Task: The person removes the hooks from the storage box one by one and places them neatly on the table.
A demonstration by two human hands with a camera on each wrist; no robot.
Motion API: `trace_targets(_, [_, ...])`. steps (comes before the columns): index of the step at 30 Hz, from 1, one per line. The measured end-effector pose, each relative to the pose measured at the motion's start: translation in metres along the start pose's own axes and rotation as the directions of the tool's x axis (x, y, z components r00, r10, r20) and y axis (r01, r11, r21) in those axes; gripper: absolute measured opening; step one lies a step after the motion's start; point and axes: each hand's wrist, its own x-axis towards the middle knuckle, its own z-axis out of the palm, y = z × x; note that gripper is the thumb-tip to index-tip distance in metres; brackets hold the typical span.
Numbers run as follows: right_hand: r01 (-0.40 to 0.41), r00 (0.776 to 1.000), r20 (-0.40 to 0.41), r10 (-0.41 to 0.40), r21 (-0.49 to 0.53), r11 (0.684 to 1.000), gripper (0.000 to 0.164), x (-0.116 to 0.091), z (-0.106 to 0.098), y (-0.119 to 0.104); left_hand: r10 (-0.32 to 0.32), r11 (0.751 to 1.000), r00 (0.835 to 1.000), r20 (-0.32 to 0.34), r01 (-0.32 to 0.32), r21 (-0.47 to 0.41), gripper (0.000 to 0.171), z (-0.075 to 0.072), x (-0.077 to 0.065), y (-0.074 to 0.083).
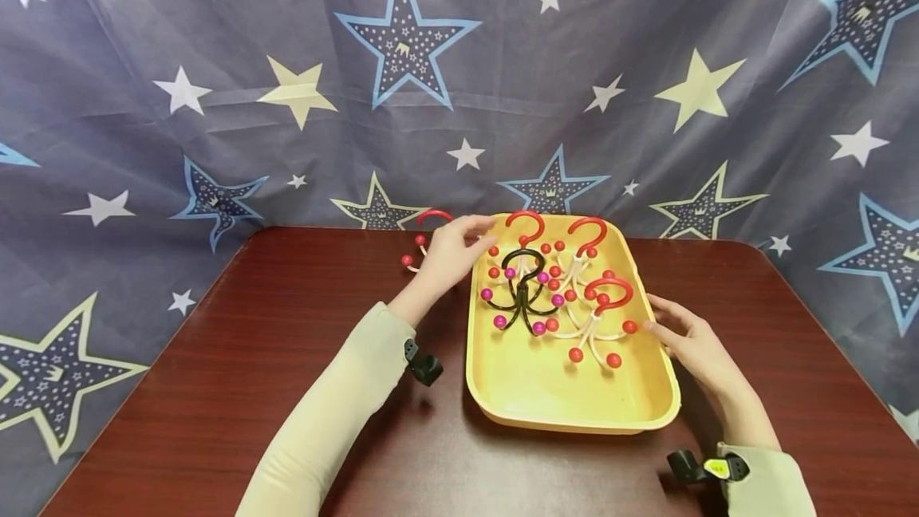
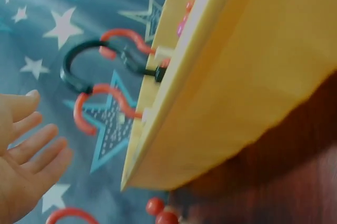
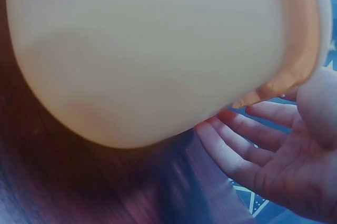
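A yellow tray stands over the table in front of me. Inside lie a black claw-shaped massager with a hooked handle and purple ball tips, and three cream massagers with red hooks and red balls. My right hand holds the tray's right side, thumb at the rim, fingers against the outside in the right wrist view. By the far left corner is my left hand; its fingers are spread, apart from the tray wall in the left wrist view.
Behind my left hand, partly hidden, another red-hooked massager is near the table's back edge. The dark red wooden table extends to both sides. A star-patterned cloth hangs right behind it.
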Motion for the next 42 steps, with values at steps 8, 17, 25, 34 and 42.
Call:
trace_targets(8, [-0.007, 1.0, -0.002, 0.007, -0.008, 1.0, 0.056, 0.0, 0.0, -0.001, -0.05, 0.999, 0.987, 0.154, 0.052, -0.008, 0.034, 0.019, -0.007, 0.009])
trace_targets(17, [0.0, 1.0, -0.002, 0.0, 0.004, 1.0, 0.055, -0.001, 0.001, -0.001, -0.03, 0.999, 0.983, 0.183, 0.032, -0.009, 0.019, 0.028, -0.012, 0.017])
trace_targets(25, [0.043, 0.999, -0.012, -0.044, -0.018, 0.999, 0.052, 0.001, 0.002, 0.001, -0.028, 1.0, 0.988, 0.155, 0.029, -0.01, 0.017, 0.029, -0.014, 0.021])
trace_targets(34, [0.022, 1.0, -0.006, -0.022, 0.027, 0.999, 0.054, 0.0, 0.002, -0.001, -0.021, 0.999, 0.996, 0.088, 0.024, -0.031, 0.018, 0.013, -0.01, 0.033])
trace_targets(42, [-0.016, 1.0, 0.005, 0.015, 0.047, 0.999, 0.056, -0.002, 0.001, -0.003, -0.001, 0.995, 1.0, 0.022, 0.003, -0.101, 0.02, -0.009, -0.007, 0.038])
